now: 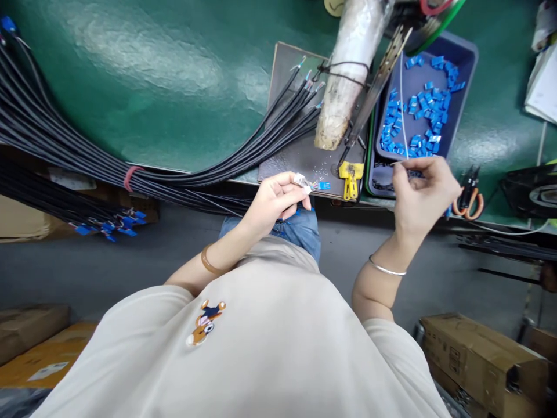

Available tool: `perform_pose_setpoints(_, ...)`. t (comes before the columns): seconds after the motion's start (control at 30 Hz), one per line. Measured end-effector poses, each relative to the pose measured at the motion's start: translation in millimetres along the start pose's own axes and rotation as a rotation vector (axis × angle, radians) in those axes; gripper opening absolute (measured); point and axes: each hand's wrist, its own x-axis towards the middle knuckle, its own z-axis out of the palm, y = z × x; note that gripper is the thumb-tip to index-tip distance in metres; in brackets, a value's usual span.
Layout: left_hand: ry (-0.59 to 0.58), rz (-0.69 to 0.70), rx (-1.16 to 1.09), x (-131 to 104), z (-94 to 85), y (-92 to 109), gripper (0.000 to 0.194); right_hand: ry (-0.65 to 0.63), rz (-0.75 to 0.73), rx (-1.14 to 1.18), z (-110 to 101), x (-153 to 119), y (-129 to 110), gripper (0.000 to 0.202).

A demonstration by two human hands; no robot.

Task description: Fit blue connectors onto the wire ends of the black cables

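Note:
My left hand (281,197) is closed around the end of a cable, whose thin coloured wires run into a blue connector (323,186) past the fingertips. Something whitish (301,180) lies between the fingers there; I cannot make out what it is. Off to the right, my right hand (424,194) pinches a thin white strand (404,110) that runs up, taut, toward a green-rimmed reel (439,29). A yellow-handled tool (350,179) sits between my hands at the board's edge. Just beyond my right hand stands a grey bin (467,87) of blue connectors (429,104).
A bundle of black cables (174,177), tied with a red band (130,177), crosses the green table (156,69) onto a dark board (282,165). A plastic-wrapped tube (348,75) and metal arm (378,87) jut over it. Orange-handled cutters (469,197) lie right; cartons (483,360) stand below.

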Motion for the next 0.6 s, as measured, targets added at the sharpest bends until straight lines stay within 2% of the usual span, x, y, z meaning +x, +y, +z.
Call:
perform_pose_setpoints(0.07,-0.015,0.006,0.043,4,4.7,3,0.020,0.062,0.040,0.294,-2,-13,-11,0.010)
perform_pose_setpoints(0.13,-0.020,0.015,0.081,7,9.2,6,0.019,0.022,0.079,0.531,1,-29,-23,0.014)
perform_pose_setpoints(0.17,-0.025,0.020,0.097,8,11.1,7,0.019,-0.045,0.107,0.590,5,-37,-30,0.014)
perform_pose_setpoints(0.27,-0.037,0.043,0.139,11,15.3,9,0.018,-0.150,0.153,0.549,20,-57,-44,0.012)
perform_pose_setpoints(0.4,-0.045,0.074,0.180,11,17.6,8,0.021,-0.140,0.179,0.526,36,-68,-51,0.009)
perform_pose_setpoints(0.6,-0.034,0.091,0.195,11,18.6,6,0.022,-0.178,0.185,0.539,36,-66,-51,0.011)
